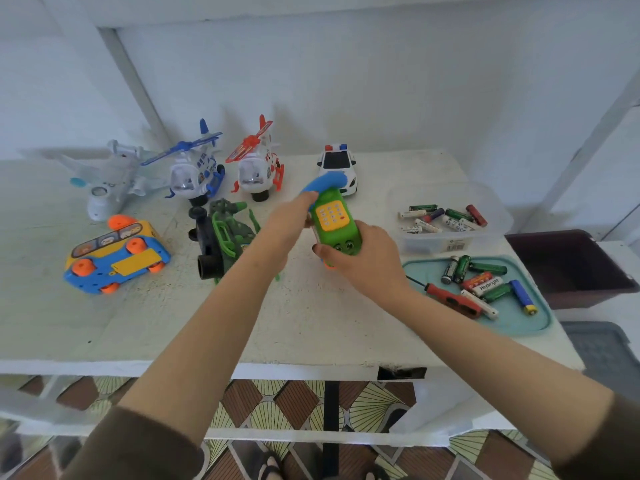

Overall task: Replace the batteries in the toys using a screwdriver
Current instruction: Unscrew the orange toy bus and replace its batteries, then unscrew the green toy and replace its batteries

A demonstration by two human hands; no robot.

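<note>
A green toy phone point(334, 216) with a yellow keypad and a blue handset is held above the middle of the white table point(311, 327). My left hand point(289, 223) grips its upper left side near the handset. My right hand point(363, 258) grips its lower end, fingers curled round it. A red-handled screwdriver point(450, 299) lies on the rim of the teal tray point(540, 320), which holds several loose batteries point(485, 278). A clear box point(450, 237) behind the tray holds more batteries.
Toys stand along the back: a white plane point(107, 181), a blue helicopter point(194, 171), a red helicopter point(258, 164) and a police car point(337, 164). A yellow-blue bus point(116, 254) and a green helicopter point(225, 237) lie overturned at left. A dark bin point(568, 268) sits at right.
</note>
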